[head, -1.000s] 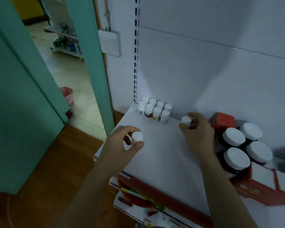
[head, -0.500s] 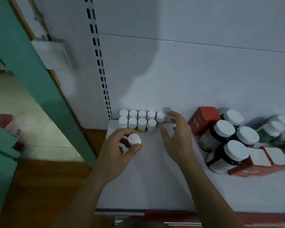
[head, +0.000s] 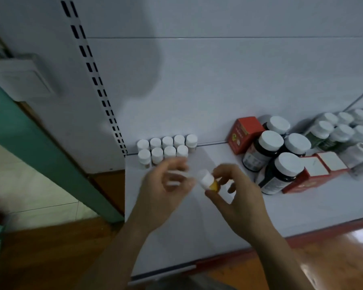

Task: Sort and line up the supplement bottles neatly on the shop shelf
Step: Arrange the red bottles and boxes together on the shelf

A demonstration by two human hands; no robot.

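Amber bottle (head: 209, 182) pinched in your right hand (head: 239, 197); left hand (head: 161, 189) blurred, grip unreadable. Nine bottles (head: 168, 147) stand aligned on shelf (head: 197, 237); front row lacks one.

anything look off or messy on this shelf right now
Yes. The small bottles at the back left stand five behind, four in front, so the front row is one short at its right end. The right hand holds a loose bottle, tilted, above the shelf. The big dark jars are bunched, not lined up.

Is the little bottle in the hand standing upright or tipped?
Tipped: the right hand pinches the small bottle with its top leaning left.
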